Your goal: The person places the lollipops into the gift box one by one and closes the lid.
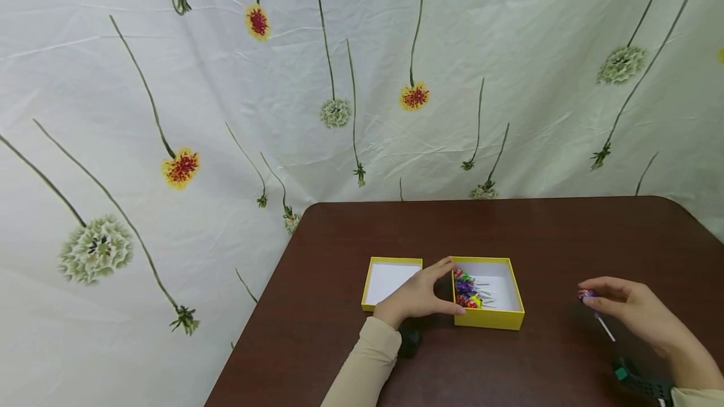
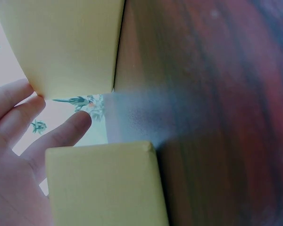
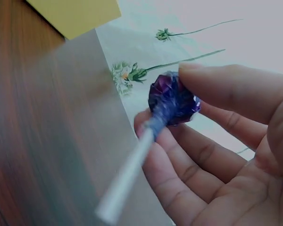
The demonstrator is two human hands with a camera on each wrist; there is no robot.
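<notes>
My left hand [image 1: 417, 294] spans the left side of a yellow box [image 1: 489, 319], thumb at its front left corner and fingers at the back left corner. Inside the box, lollipops [image 1: 466, 291] in red, purple and yellow wrappers lie along the left wall, sticks pointing right. Off to the right, above the table, my right hand [image 1: 639, 309] pinches a purple-wrapped lollipop [image 3: 172, 101] by its candy end. Its white stick [image 3: 125, 176] points down and free. In the left wrist view the fingertips [image 2: 33, 101] touch the yellow box's edge; the thumb is out of view there.
A shallow yellow lid [image 1: 390, 278], white inside, lies left of the box, partly behind the left hand. Both stand on a dark brown table [image 1: 351, 231]. Behind the table hangs a white flower-printed cloth [image 1: 373, 137]. A black device [image 1: 639, 382] sits at the right wrist.
</notes>
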